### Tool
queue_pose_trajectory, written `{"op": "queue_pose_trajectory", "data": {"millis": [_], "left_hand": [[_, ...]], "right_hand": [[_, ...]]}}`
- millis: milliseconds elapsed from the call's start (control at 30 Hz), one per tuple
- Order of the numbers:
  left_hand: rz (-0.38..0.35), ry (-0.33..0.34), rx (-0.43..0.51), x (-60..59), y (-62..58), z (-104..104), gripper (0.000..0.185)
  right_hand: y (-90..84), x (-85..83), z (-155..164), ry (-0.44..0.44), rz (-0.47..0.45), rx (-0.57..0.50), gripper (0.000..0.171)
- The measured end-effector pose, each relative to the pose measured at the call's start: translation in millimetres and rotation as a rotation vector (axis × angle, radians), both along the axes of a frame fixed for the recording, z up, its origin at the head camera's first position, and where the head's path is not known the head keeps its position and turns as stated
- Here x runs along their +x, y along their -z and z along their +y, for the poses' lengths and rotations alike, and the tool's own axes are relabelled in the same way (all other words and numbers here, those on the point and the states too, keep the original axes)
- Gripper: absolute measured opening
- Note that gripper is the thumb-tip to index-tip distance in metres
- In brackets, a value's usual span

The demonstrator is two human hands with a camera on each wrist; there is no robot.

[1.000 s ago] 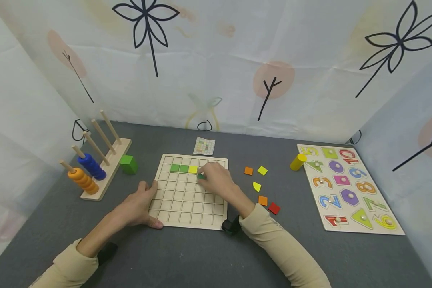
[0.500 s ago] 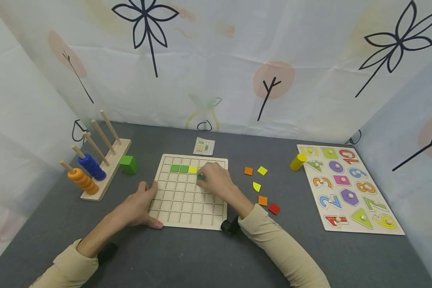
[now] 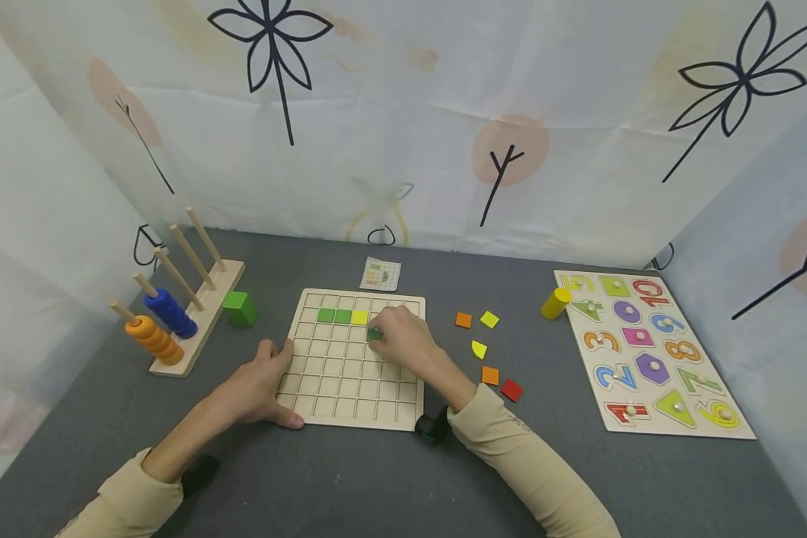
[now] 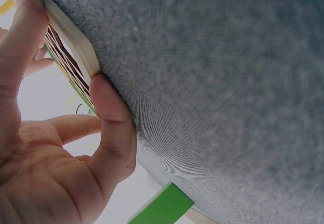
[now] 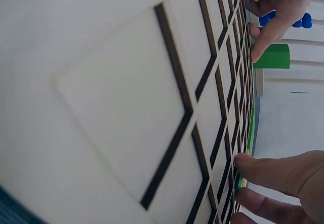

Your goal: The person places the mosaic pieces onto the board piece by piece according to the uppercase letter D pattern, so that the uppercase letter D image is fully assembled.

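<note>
A wooden grid board [image 3: 350, 403] lies flat on the grey table. Its front left corner is held by my left hand [image 3: 258, 385], thumb at the front edge and fingers along the left edge; in the left wrist view the thumb and a fingertip press the board's rim [image 4: 83, 51]. Over the upper right of the grid, my right hand [image 3: 406, 336] pinches a small green tile [image 3: 374, 334] between thumb and finger. The fingers partly cover that tile. Two green tiles [image 3: 334, 316] and a yellow tile [image 3: 359, 317] sit side by side in one row, just left of it.
Right of the board lie loose orange, yellow and red tiles [image 3: 511, 390]. A pattern card [image 3: 380, 274] is behind it. At left stand a peg stacker [image 3: 205, 317] and green cube [image 3: 240, 308]. A yellow cylinder [image 3: 556, 303] and number puzzle [image 3: 669, 403] are at right.
Slightly more of the green tile shows at my right hand's fingertips. Both hands otherwise keep their places, and the board has not moved.
</note>
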State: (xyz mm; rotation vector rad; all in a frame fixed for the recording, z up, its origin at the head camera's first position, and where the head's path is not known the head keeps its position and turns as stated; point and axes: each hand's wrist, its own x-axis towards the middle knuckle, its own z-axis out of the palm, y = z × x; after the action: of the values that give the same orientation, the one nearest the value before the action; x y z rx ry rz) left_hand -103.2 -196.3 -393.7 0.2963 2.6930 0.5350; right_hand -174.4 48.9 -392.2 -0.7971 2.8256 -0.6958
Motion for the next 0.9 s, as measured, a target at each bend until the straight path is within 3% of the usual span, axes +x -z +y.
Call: {"op": "queue_pose_trajectory", "data": {"millis": [400, 667, 900], "left_hand": [[0.019, 0.005, -0.002, 0.3, 1.8, 0.3, 0.139], [0.017, 0.005, -0.003, -0.1, 2.0, -0.2, 0.139], [0.015, 0.007, 0.003, -0.1, 2.4, -0.8, 0.139]], "right_hand": [[-6.1, 14.6, 14.1, 0.016, 0.026, 0.009, 0.023], [-7.9, 28.7, 39.7, 0.066, 0.011, 0.059, 0.026], [-8.9, 43.1, 71.3, 0.074, 0.055, 0.074, 0.027]]}}
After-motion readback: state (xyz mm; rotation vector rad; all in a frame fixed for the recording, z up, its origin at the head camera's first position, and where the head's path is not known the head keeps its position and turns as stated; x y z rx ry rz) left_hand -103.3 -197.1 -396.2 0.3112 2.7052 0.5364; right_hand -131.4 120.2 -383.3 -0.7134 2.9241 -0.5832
